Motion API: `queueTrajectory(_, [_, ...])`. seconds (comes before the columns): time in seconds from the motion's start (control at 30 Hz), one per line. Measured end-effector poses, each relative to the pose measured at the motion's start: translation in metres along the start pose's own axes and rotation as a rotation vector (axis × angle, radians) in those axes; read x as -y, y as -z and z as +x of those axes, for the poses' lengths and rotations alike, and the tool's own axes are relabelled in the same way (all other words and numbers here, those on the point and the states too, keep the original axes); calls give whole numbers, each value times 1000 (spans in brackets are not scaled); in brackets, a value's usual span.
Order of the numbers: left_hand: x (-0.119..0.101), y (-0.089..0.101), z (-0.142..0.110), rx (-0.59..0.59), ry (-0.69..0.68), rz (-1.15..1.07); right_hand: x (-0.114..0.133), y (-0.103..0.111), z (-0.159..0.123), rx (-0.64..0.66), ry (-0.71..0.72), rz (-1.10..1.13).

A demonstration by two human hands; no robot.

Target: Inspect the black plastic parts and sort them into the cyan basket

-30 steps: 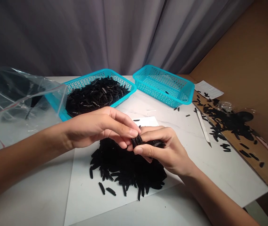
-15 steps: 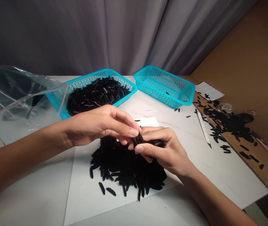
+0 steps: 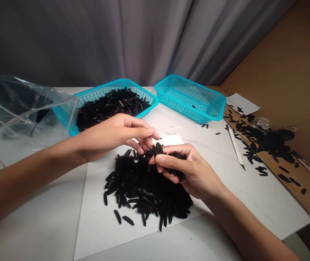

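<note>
My right hand point(image 3: 190, 172) is shut on a small bunch of narrow black pieces point(image 3: 158, 150), which stick out past its thumb and fingers. My left hand point(image 3: 117, 136) holds nothing, and its slightly curled fingers end just left of that bunch. Below both hands, a heap of similar black pieces point(image 3: 146, 190) lies on a white sheet point(image 3: 95, 224). Its upper part is partly hidden by my right hand. A few loose pieces lie at the heap's near edge.
A teal basket point(image 3: 103, 93) full of black pieces stands behind my left hand, partly behind a clear plastic bag point(image 3: 21, 108). Another teal basket point(image 3: 190, 99) stands to its right. At right are a white-handled knife point(image 3: 235, 145) and cardboard point(image 3: 293, 172) strewn with black pieces.
My left hand has drawn back up and to the left, and its fingertips have come off the bunch. My right hand still grips the bunch, which now stands more upright.
</note>
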State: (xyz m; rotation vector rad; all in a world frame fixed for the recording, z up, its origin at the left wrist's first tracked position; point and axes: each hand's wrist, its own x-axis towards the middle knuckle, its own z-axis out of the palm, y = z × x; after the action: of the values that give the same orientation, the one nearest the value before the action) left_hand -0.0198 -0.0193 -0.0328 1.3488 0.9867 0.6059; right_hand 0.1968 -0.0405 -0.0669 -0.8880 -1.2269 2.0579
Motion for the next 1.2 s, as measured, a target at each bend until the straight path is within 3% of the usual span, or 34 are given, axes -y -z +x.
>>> queueTrajectory(0.13, [-1,1,2,-67,-86,135,0,-1,-1,-20,5,-47])
queueTrajectory(0.3, [-1,3,1,48,-93,211,0,-3,-3,-58,26,-195])
queueTrajectory(0.43, [2,6,0,52,-68,156,2,-3,-4,-59,28,-221])
queueTrajectory(1.0, [5,-6,1,-146,-120,131,4,1,-3,-82,-1,-253])
queueTrajectory(1.2, [5,-6,1,-34,-101,126,3,2,-3,-70,-2,-293])
